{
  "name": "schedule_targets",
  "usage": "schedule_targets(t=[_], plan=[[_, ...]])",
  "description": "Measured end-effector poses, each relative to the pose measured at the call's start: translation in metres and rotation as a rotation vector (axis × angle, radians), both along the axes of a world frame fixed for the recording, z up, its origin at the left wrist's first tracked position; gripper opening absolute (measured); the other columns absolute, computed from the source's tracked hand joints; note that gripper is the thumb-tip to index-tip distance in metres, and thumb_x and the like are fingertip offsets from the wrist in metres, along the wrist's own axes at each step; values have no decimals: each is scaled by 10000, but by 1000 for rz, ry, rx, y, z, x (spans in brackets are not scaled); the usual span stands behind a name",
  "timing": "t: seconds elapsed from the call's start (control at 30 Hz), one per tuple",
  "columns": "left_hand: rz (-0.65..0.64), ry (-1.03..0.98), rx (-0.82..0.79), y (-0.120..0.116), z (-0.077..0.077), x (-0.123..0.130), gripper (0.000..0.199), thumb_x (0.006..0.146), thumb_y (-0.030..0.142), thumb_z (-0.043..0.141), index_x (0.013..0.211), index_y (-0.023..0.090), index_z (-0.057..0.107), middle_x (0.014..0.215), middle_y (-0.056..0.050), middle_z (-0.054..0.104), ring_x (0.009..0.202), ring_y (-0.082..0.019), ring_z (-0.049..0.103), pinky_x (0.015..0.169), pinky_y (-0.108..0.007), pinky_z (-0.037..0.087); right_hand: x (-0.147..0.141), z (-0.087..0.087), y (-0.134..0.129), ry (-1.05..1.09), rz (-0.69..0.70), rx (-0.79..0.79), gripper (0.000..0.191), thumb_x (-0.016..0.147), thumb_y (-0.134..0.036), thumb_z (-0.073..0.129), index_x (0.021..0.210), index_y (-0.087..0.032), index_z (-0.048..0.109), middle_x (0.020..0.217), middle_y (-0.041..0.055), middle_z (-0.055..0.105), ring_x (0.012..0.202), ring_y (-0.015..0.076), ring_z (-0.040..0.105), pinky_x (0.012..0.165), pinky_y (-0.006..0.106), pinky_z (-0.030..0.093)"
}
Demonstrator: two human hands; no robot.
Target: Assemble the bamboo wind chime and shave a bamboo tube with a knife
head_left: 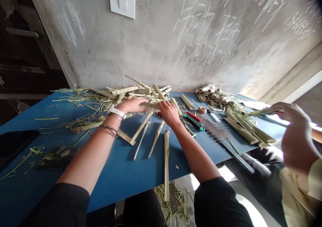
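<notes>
My right hand (169, 113) is closed around the right part of a flat bamboo strip (151, 105), held just above the blue table. At the strip's left end is my left hand (130, 105), its fingers stretched out and apart; whether they press on the strip I cannot tell. Below the strip several cut bamboo pieces (156, 138) hang or lie on strings, fanned toward me. The longest bamboo tube (166, 163) reaches past the table's front edge. Behind both hands lies a heap of split bamboo and shavings (120, 93).
The blue table (105, 186) carries a phone (16, 145) at left. Right of my hands lie pens (193, 119), a twine ball (202, 110), a long blade (236, 156) and bamboo tubes (241, 129). A co-worker's hand (289, 114) holds a thin strip at far right.
</notes>
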State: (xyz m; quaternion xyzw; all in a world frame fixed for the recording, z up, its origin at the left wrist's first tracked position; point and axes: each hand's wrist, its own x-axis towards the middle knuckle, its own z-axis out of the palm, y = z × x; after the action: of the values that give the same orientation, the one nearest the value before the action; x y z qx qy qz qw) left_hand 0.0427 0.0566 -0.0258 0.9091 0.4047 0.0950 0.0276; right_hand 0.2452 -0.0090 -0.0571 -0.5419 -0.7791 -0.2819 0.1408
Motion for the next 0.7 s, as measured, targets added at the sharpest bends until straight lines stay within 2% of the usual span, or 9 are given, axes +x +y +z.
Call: schedule_targets(t=[0.1,0.2,0.3,0.43,0.6,0.7], plan=[[-8,-30,81,-4,2,0,461,806,336,564,1256,242,515,1264,-51,545,1139,-234,509,988,-333,371,5,0,1,-3,26,64,217,932,-174,400,1063,-159,572,972,96,604,927,224,503,749,315,348],[16,-54,213,-8,6,-2,275,843,238,478,1078,225,620,1079,-45,634,973,-214,592,839,-293,441,9,-2,3,12,42,113,221,931,-165,397,1074,-171,565,977,93,597,906,218,491,759,313,343],[39,1,323,-13,13,-1,255,862,213,427,978,200,653,977,-68,641,892,-220,606,761,-298,447,11,-2,6,51,44,152,240,941,-162,360,1069,-177,563,964,87,592,896,212,487,782,314,338],[78,31,475,-21,25,2,293,862,158,392,988,192,655,973,-69,634,831,-217,607,711,-315,440,14,0,6,128,5,210,236,926,-154,360,1024,-171,574,924,77,595,883,208,493,843,331,326],[72,9,630,-38,44,4,337,859,92,361,993,156,663,962,-88,618,853,-222,588,740,-346,423,18,5,3,236,-10,271,215,903,-187,387,1006,-163,574,888,76,598,860,209,508,861,348,346],[92,-14,698,-47,52,5,346,876,90,350,1022,158,657,962,-95,624,891,-240,577,751,-365,415,23,8,1,383,23,339,252,890,-273,435,1089,-156,537,915,85,595,870,220,513,839,361,385]])
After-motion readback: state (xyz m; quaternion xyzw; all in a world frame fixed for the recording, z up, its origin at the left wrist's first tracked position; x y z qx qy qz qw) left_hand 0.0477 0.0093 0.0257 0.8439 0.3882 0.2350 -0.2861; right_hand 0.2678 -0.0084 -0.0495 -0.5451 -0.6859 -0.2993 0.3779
